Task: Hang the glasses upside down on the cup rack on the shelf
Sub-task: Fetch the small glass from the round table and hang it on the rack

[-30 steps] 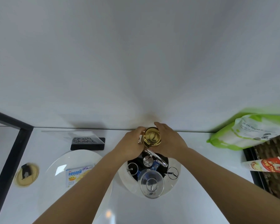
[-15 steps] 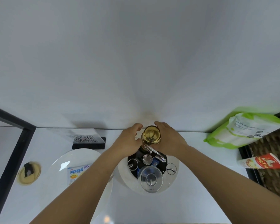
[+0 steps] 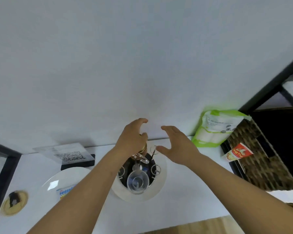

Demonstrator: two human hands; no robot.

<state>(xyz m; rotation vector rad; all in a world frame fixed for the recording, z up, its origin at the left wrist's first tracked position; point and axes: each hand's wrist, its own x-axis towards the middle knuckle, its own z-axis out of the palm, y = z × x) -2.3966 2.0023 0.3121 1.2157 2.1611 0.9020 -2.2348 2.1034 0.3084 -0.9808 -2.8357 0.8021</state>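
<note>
The cup rack (image 3: 155, 170) is a black post with wire ring pegs on a round white base (image 3: 156, 190) on the white shelf. A clear glass (image 3: 137, 183) hangs upside down on its front peg. A gold-tinted glass (image 3: 144, 147) sits at the top of the rack, mostly hidden by my left hand (image 3: 131, 141). That hand hovers over it with curled fingers and the thumb lifted away. My right hand (image 3: 175, 145) is off to the right of the rack, palm spread, holding nothing.
A white plate (image 3: 69, 176) with a snack packet (image 3: 64, 193) lies left of the rack. Behind it stands a QR-code sign (image 3: 69, 156). A green bag (image 3: 215, 130), a red packet (image 3: 238, 152) and a woven basket (image 3: 260, 162) are on the right. A black frame post (image 3: 0, 179) edges the left.
Both hands were wrapped around the gold glass at the rack top. My right hand has let go and pulled right; my left thumb has lifted off. The view has shifted.
</note>
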